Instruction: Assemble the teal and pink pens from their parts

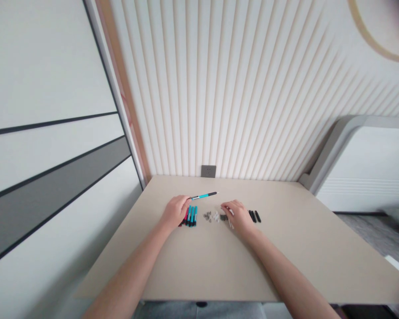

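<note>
**Pale counter [269, 266] under a slatted wall [219, 88]**

We look down on the pale counter, whose far edge meets the slatted wall at 12 o'clock, just below a grey socket plate [208, 171]. A striped panel wall [53, 133] fills 9 o'clock, a white unit in a grey frame [362, 168] stands at 2 o'clock beside a grey floor [379, 230], and a tan ring [369, 40] curves across the slats at 1 o'clock.

Mid-counter, our left hand [175, 212] has its grip closed on a teal-and-black pen [203, 195], which points toward 3 o'clock above a row of teal markers [192, 217]. Our right hand [237, 217] has its grip closed on a small white-and-red item [230, 211], too small to name. Small grey pieces [207, 216] and whitish pieces [216, 216] lie between the hands, and black sticks [254, 216] lie just beyond the right hand, at 3 o'clock.
</note>
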The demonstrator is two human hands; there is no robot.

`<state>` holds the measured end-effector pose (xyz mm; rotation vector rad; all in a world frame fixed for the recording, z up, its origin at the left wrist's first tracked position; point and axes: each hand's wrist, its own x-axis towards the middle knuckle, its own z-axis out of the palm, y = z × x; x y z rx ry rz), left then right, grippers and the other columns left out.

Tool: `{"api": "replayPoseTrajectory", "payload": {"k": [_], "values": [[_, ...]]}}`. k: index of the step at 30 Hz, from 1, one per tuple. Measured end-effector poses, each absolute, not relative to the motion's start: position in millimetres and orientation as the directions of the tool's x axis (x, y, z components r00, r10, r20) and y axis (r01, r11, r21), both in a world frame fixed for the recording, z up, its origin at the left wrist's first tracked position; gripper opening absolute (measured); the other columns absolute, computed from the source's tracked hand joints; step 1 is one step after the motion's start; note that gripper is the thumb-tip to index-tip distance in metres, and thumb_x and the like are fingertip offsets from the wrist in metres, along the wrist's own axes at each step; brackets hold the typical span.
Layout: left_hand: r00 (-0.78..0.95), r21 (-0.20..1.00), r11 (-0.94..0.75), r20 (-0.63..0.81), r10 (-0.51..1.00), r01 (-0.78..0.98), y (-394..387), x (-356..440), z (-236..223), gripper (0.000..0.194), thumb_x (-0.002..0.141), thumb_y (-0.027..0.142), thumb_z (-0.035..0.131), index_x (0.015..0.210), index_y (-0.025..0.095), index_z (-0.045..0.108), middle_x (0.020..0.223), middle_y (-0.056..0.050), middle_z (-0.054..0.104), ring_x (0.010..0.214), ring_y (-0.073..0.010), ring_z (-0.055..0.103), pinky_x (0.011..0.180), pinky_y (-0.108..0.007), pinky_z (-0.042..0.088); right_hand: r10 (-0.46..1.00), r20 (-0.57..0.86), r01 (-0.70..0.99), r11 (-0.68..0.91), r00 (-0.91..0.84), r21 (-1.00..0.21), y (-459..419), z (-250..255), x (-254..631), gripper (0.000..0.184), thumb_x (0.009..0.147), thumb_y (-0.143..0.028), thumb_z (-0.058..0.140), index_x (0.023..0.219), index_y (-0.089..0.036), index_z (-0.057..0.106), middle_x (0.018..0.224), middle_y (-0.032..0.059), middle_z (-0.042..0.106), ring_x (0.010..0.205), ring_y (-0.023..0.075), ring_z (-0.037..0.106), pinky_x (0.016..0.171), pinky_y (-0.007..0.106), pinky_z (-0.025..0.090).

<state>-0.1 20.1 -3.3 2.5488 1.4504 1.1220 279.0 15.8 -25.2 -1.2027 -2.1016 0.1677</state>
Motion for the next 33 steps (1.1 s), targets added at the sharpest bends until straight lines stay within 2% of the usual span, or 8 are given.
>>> {"api": "replayPoseTrajectory", "payload": {"k": [3,9,13,19,24,29,33], "values": [[0.308,0.342,-0.56,0.57,0.762,0.755,21.3,-1.3,-5.7,0.025,0.099,0.028,0.036,0.093,0.019,0.059,0.084,-0.004,0.065,0.08,-0.0189,0.059,0.076,-0.032,0.045,0.765,0.536,0.666,0.611,-0.357,-0.428,13.7,-24.7,274.0,0.018,0.096,-0.025,0.049,0.097,-0.022,0.067,0.091,0.0065,0.07,0.087,0.0209,0.061,0.082,0.035,0.046],[0.309,0.325,-0.548,0.561,0.768,0.771,22.7,-2.1,-8.8,0.024,0.099,0.028,0.037,0.095,0.019,0.06,0.085,-0.005,0.066,0.08,-0.0193,0.06,0.077,-0.032,0.045,0.694,0.505,0.633,0.703,-0.513,-0.323,7.3,-20.1,257.3,0.016,0.095,-0.023,0.051,0.093,-0.022,0.067,0.094,0.0053,0.07,0.09,0.0199,0.059,0.081,0.033,0.042],[0.309,0.32,-0.547,0.562,0.767,0.774,22.7,-1.5,-8.4,0.025,0.098,0.028,0.037,0.095,0.018,0.06,0.085,-0.005,0.066,0.08,-0.0196,0.06,0.076,-0.032,0.045,0.717,0.467,0.668,0.68,-0.517,-0.302,5.8,-16.8,250.8,0.013,0.092,-0.02,0.055,0.102,-0.023,0.064,0.094,0.0046,0.07,0.092,0.0202,0.059,0.083,0.033,0.039],[0.322,0.317,-0.556,0.559,0.764,0.769,21.6,-0.2,-6.1,0.027,0.098,0.028,0.036,0.093,0.018,0.06,0.083,-0.006,0.066,0.078,-0.0194,0.06,0.075,-0.032,0.045,0.752,0.413,0.712,0.643,-0.514,-0.283,7.0,-9.8,245.7,0.032,0.089,-0.016,0.058,0.121,-0.024,0.056,0.095,0.0037,0.071,0.093,0.0206,0.06,0.086,0.034,0.037],[0.331,0.311,-0.559,0.555,0.763,0.769,20.9,-0.1,-5.0,0.026,0.099,0.027,0.037,0.092,0.018,0.06,0.083,-0.006,0.067,0.078,-0.0195,0.06,0.074,-0.032,0.044,0.752,0.373,0.726,0.644,-0.543,-0.241,8.0,-3.3,244.4,0.033,0.091,-0.018,0.056,0.123,-0.024,0.055,0.098,0.0044,0.072,0.095,0.0206,0.06,0.086,0.034,0.035],[0.343,0.303,-0.563,0.547,0.763,0.769,20.7,-0.1,-5.0,0.024,0.098,0.027,0.038,0.091,0.019,0.06,0.084,-0.005,0.067,0.078,-0.0191,0.06,0.074,-0.031,0.044,0.746,0.321,0.748,0.648,-0.583,-0.145,7.1,-2.3,241.7,0.037,0.09,-0.017,0.056,0.126,-0.024,0.054,0.102,0.0064,0.071,0.098,0.0218,0.059,0.085,0.034,0.033],[0.341,0.309,-0.564,0.548,0.764,0.765,20.3,0.1,-4.6,0.024,0.098,0.027,0.038,0.092,0.019,0.06,0.084,-0.005,0.067,0.079,-0.0192,0.06,0.075,-0.032,0.045,0.745,0.295,0.751,0.65,-0.598,-0.12,7.0,-2.9,241.0,0.035,0.09,-0.016,0.056,0.123,-0.026,0.056,0.102,0.0052,0.071,0.097,0.0213,0.059,0.085,0.034,0.032]]}}
